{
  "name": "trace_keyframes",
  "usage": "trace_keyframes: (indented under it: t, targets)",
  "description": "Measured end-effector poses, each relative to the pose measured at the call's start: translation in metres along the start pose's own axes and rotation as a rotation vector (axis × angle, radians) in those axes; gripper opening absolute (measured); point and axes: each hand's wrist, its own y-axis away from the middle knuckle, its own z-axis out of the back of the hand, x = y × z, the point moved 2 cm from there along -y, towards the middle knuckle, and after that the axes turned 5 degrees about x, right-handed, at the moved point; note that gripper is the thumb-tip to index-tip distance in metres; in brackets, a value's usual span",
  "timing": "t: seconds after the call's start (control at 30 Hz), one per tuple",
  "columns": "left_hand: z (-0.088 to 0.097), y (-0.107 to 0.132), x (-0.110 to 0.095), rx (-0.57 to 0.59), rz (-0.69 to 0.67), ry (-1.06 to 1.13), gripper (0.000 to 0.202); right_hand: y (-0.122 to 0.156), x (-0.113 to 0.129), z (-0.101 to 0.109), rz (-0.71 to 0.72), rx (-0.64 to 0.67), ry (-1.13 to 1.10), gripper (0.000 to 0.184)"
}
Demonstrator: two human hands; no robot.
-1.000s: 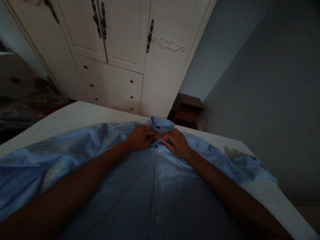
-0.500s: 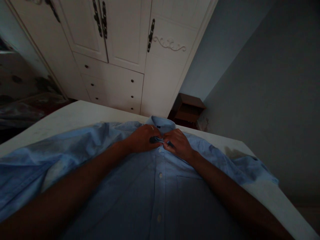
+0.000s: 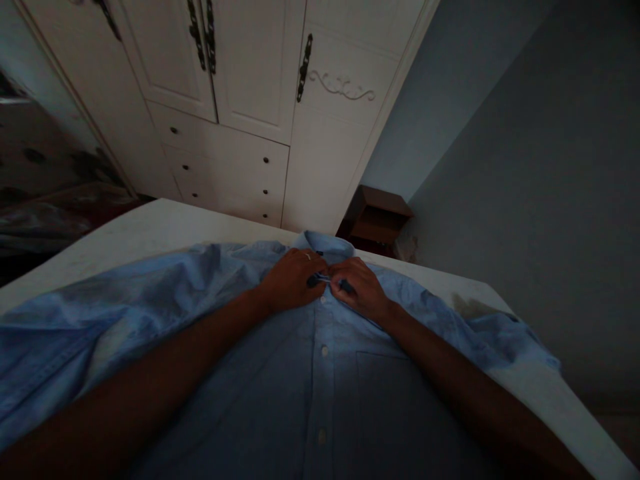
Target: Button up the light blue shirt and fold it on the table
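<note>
A light blue button-up shirt [image 3: 310, 373] lies front up on a white table [image 3: 150, 230], collar [image 3: 325, 243] at the far side and sleeves spread to both sides. My left hand [image 3: 293, 279] and my right hand [image 3: 360, 287] meet just below the collar. Both pinch the shirt's front placket at the top button, fingers curled and pressed together. A ring shows on a finger of my left hand. White buttons run down the placket towards me, and a chest pocket sits on the right.
A white wardrobe [image 3: 260, 100] with dark handles and small drawers stands behind the table. A brown wooden side table [image 3: 375, 217] sits in the corner by the grey wall. Dark clutter lies at the far left.
My hands stay at the collar and shift their pinch slightly on the top of the placket. The view has drifted a little.
</note>
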Motion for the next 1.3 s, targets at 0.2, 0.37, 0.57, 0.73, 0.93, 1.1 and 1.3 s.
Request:
trace_keyframes:
  t: [0.2, 0.37, 0.57, 0.73, 0.93, 1.1, 1.3]
  targets:
    - [0.0, 0.002, 0.001, -0.109, -0.029, 0.002, 0.025, 0.0, 0.0, 0.003, -0.184, -0.138, -0.157, 0.01]
    - [0.002, 0.001, 0.003, -0.07, -0.061, -0.037, 0.025, 0.003, -0.006, -0.001, -0.341, -0.135, -0.269, 0.014]
    - [0.006, -0.001, 0.001, 0.098, -0.037, -0.121, 0.026, 0.005, -0.01, -0.005, -0.368, -0.098, -0.316, 0.017]
    - [0.004, -0.002, 0.004, 0.128, 0.057, -0.115, 0.029, 0.005, -0.013, -0.006, -0.411, -0.084, -0.389, 0.02]
    - [-0.002, 0.0, 0.01, 0.071, 0.057, -0.065, 0.028, 0.004, -0.014, -0.007, -0.433, -0.04, -0.49, 0.017]
    - [-0.003, -0.001, 0.011, 0.062, 0.063, -0.043, 0.028, 0.004, -0.016, -0.007, -0.445, -0.017, -0.458, 0.016]
    - [-0.002, -0.001, 0.011, 0.064, 0.078, -0.031, 0.028, 0.003, -0.014, -0.005, -0.42, -0.02, -0.404, 0.013]
